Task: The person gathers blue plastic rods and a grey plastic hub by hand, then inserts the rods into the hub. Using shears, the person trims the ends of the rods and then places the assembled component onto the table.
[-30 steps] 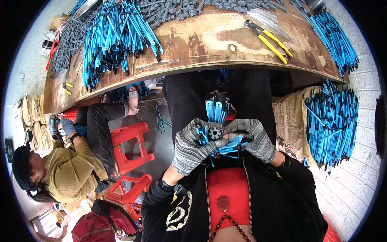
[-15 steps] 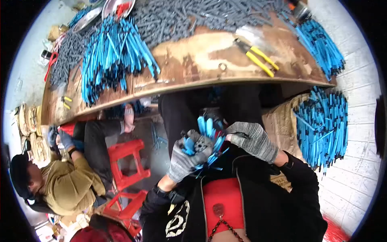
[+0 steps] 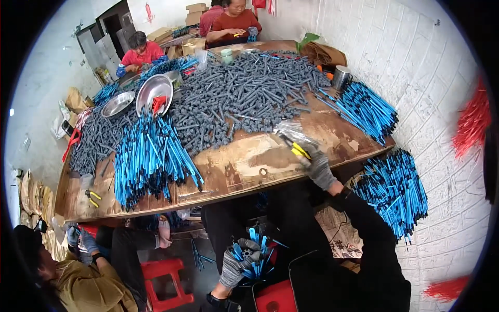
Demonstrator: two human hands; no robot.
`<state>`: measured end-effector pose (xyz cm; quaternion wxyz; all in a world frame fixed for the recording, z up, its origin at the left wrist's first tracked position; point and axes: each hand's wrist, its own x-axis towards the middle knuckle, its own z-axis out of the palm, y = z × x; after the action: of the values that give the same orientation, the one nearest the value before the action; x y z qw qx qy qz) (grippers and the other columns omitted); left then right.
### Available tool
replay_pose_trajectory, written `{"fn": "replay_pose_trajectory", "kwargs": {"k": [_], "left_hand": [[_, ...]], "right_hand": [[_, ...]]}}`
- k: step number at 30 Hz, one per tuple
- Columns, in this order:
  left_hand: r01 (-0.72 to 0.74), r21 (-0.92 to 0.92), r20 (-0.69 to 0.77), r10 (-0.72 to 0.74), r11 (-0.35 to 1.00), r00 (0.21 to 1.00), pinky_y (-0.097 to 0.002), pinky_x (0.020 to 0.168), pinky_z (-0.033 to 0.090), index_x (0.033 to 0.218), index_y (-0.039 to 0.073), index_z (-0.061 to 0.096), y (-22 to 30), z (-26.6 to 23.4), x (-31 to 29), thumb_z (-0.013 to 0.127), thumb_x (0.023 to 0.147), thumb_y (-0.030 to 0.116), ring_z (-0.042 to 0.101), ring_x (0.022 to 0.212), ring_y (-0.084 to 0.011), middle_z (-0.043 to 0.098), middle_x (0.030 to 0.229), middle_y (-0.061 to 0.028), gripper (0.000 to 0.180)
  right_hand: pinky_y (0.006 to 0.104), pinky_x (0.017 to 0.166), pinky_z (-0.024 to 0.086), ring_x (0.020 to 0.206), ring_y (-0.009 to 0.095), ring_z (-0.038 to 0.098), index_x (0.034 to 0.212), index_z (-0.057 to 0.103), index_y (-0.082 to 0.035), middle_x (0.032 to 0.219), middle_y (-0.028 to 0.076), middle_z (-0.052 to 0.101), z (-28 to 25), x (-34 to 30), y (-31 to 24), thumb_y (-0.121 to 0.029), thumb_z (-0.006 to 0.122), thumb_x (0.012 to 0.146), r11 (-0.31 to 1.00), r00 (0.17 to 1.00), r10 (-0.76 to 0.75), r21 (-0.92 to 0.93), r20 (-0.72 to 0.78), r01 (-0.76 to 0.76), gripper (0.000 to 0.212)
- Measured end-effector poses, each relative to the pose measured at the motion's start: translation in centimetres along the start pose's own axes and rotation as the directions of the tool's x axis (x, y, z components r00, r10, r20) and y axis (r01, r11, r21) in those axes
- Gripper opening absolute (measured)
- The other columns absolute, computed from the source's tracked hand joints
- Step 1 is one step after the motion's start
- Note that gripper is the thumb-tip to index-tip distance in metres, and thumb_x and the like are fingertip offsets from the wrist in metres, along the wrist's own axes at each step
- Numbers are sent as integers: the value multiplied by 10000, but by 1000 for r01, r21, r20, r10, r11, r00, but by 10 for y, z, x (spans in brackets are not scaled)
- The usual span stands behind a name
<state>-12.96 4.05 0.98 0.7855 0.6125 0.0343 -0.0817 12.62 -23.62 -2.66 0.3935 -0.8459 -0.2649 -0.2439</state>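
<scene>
My left hand (image 3: 240, 261), in a grey knit glove, is low over my lap. Its fingers are closed round a bunch of blue strips (image 3: 255, 268) that fan out around a dark round piece (image 3: 248, 251). At the table's front edge, my right hand (image 3: 319, 170), in a matching glove and a little smeared by motion, is closed over the yellow handles of a pair of pliers (image 3: 298, 149). The pliers' dark jaws point toward the far left, beside some clear plastic (image 3: 296, 130). Part of the handles is hidden under the glove.
Grey plastic parts (image 3: 244, 86) are heaped over the wooden table (image 3: 234, 169). Blue strip bundles lie at the left (image 3: 148, 161), at the right (image 3: 366, 112) and below the right edge (image 3: 395, 192). Metal bowls (image 3: 155, 95) and a metal cup (image 3: 341, 78) stand behind. A co-worker (image 3: 83, 281) sits left by a red stool (image 3: 165, 283).
My right hand has left the bunch and moved forward to the pliers on the table. My left hand keeps hold of the blue strips. The view has tilted up toward the table's far side.
</scene>
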Motion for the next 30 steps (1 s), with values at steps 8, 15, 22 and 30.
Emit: {"fn": "replay_pose_trajectory", "kwargs": {"k": [8,15,22,30], "left_hand": [[190,-363,-4,-206,912,979,-254,707,496,952,29,672,0,-33,12,760,750,135,617,813,-129,660,911,-52,245],[193,65,30,-195,979,980,-294,760,489,1023,52,680,11,-7,-7,820,674,172,622,858,-180,668,956,-75,395],[202,147,128,-221,968,967,-278,782,476,1021,50,683,6,-14,-7,831,657,146,606,867,-153,659,939,-57,405],[-14,202,100,-6,979,995,-243,727,496,1065,22,625,-2,-11,-3,805,672,22,618,831,-125,655,926,-47,432]], "right_hand": [[319,610,507,751,185,616,1192,526,-35,893,97,610,-69,-32,-154,-266,584,904,207,-20,149,-51,989,-977,374],[379,640,521,754,308,617,1210,527,-37,916,181,604,-39,-76,-188,-234,574,887,963,463,-121,217,878,-160,382],[362,693,521,818,302,614,1205,545,-61,939,158,592,-42,-93,-193,-145,607,845,984,533,-72,149,843,-102,375],[378,640,515,785,293,605,1214,549,-77,939,148,588,-41,-78,-198,-134,616,813,998,577,-60,33,815,56,410]]}}
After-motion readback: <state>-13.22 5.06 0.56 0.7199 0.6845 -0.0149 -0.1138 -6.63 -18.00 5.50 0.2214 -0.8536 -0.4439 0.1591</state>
